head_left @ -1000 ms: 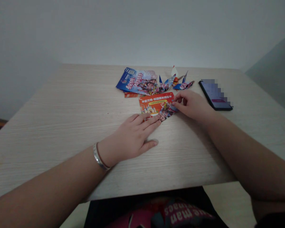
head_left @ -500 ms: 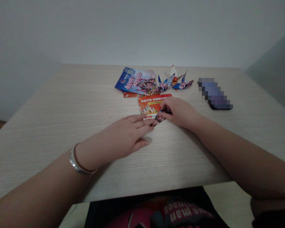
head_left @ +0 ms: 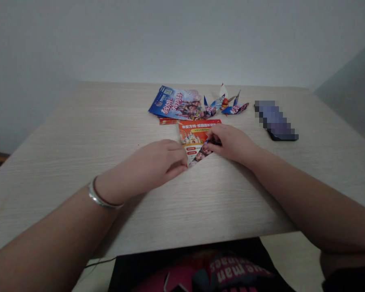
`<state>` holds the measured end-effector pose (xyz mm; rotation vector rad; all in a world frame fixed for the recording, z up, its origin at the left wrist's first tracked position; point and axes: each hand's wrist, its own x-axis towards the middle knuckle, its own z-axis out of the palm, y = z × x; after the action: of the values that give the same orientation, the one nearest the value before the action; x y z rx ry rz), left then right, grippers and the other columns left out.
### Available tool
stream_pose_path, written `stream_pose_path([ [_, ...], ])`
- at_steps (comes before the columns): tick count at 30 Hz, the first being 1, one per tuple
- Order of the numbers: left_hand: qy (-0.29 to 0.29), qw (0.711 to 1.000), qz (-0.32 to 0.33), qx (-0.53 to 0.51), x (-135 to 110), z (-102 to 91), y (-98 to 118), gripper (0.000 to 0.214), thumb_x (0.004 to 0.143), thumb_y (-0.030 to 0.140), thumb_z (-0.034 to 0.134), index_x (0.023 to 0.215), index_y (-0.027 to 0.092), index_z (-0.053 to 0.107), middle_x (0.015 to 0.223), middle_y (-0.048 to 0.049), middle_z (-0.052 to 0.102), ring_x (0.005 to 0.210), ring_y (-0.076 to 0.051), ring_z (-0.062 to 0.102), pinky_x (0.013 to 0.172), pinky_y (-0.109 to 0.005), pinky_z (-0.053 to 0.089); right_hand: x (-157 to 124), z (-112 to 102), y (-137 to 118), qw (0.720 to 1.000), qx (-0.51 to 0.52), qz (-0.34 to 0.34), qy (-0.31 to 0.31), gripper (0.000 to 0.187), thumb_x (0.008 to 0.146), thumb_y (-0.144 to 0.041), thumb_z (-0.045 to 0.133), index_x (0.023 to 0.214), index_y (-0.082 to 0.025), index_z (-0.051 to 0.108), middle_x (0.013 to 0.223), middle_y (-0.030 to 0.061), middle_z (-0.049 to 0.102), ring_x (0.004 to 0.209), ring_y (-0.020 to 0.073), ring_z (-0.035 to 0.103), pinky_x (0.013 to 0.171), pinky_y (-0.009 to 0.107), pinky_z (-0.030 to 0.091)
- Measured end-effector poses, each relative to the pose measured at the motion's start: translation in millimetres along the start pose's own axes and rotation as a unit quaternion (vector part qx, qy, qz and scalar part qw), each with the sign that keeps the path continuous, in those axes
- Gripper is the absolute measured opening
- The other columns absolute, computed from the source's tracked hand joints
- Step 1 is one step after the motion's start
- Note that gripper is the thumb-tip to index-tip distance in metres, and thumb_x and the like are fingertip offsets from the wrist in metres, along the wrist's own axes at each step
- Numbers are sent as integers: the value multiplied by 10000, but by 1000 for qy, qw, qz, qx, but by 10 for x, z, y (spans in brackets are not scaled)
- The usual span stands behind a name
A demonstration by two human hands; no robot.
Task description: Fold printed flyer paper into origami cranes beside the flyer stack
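Note:
A printed orange-and-white flyer (head_left: 194, 138) lies on the table between my hands. Its near right corner is folded over in a slanting flap that shows a darker photo side. My left hand (head_left: 158, 162) has thumb and fingertips closed at the flyer's near left corner, where the fold ends. On the other side, my right hand (head_left: 231, 142) pinches the folded flap near the flyer's right edge and covers part of the print.
Behind the flyer lies a stack of blue leaflets (head_left: 176, 103). Beside it stand several folded paper cranes (head_left: 235, 108). A phone (head_left: 275, 121), its screen blurred out, lies to the right on the pale wooden table (head_left: 79, 134).
My left hand has drawn back slightly left, from lying flat on the fold to gripping the near left corner. More of the flyer and flap shows. My right hand has barely moved.

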<state>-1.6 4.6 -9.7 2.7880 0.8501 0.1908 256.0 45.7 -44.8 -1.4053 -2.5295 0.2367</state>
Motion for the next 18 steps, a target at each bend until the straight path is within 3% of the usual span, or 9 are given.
stream_pose_path([
  [2,23,998,-30,47,27,73,19,298,949,398,603,1147,184,664,1157,-88,692,1058,-240,628,950,-390,479,6,-8,-13,1000,1,-3,3,194,870,-377,665,877,-190,611,881,56,668,762,192,551,638,298,342],
  [4,41,993,-45,102,44,135,28,399,925,468,626,1257,246,635,1211,-73,683,1095,-284,607,941,-442,458,7,-20,-21,1000,4,-9,11,178,862,-359,674,872,-191,620,885,57,669,773,194,560,639,298,346],
  [7,50,988,-21,143,60,165,43,284,965,420,566,1161,260,694,1160,-54,708,1080,-277,617,901,-422,453,-10,-48,-28,997,26,-64,26,119,879,-314,652,868,-195,654,913,59,688,835,202,597,715,313,398],
  [12,56,979,-27,194,88,123,92,225,962,272,514,940,176,717,915,-68,744,849,-242,672,817,-409,457,-69,-80,-100,976,85,-199,29,92,886,-271,623,898,-217,696,937,37,743,905,194,658,852,328,453],
  [15,80,978,-41,188,96,133,97,214,942,254,511,907,164,702,863,-64,741,812,-244,678,800,-414,457,-95,-74,-189,978,52,-197,31,134,901,-255,584,925,-218,711,952,43,756,909,198,674,812,316,470],
  [18,119,975,-49,179,97,160,88,250,971,312,498,1032,184,704,872,-47,747,816,-238,679,783,-408,444,-106,-63,-287,986,-2,-159,53,180,923,-266,538,899,-220,710,937,49,758,894,208,679,762,318,466],
])
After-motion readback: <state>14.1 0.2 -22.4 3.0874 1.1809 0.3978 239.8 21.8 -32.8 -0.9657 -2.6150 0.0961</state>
